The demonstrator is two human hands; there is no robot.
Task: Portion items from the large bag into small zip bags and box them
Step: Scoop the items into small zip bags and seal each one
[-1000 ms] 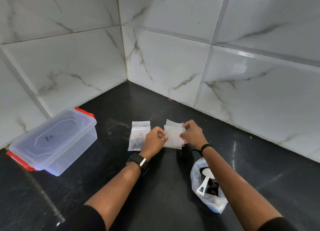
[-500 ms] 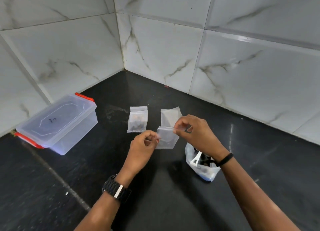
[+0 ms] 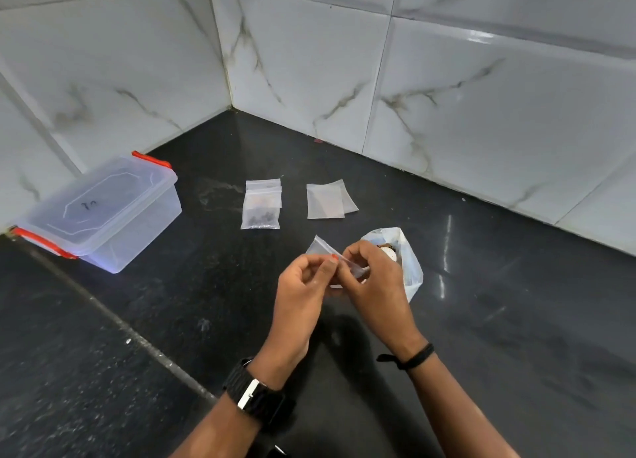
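Note:
My left hand (image 3: 304,285) and my right hand (image 3: 373,282) both pinch the top edge of one empty small zip bag (image 3: 321,247), held just above the counter. Right behind my right hand lies the large bag (image 3: 407,261), open, with dark items and a white scoop partly hidden inside. Farther back, a stack of filled small zip bags (image 3: 261,206) with dark contents lies flat. A pile of empty zip bags (image 3: 327,201) lies to its right. The clear plastic box (image 3: 103,213) with red clips stands at the left, lid on.
The black stone counter (image 3: 172,302) meets white marble wall tiles (image 3: 309,62) in a corner at the back. A seam in the counter runs diagonally on the left.
Both hands lifted one empty zip bag off the pile and drew it toward me, over the large bag. The camera tilted down.

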